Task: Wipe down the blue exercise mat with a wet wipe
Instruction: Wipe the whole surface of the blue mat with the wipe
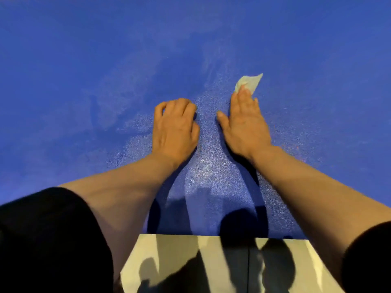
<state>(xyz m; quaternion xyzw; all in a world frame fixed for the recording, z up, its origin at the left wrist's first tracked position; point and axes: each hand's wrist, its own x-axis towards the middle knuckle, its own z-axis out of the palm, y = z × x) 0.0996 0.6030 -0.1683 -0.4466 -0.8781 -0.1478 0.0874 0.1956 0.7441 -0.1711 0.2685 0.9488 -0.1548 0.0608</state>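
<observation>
The blue exercise mat (105,60) fills nearly the whole view, with damp, shiny streaks around the middle. My right hand (245,123) lies flat on the mat with straight fingers, pressing a pale wet wipe (250,81) that sticks out beyond the fingertips. My left hand (175,127) rests on the mat just to the left, its fingers curled under and holding nothing. The two hands are a short gap apart.
The mat's near edge runs across the bottom of the view. Below it lies a pale tiled floor (169,261) crossed by dark shadows. My dark sleeves show at the bottom left and bottom right corners.
</observation>
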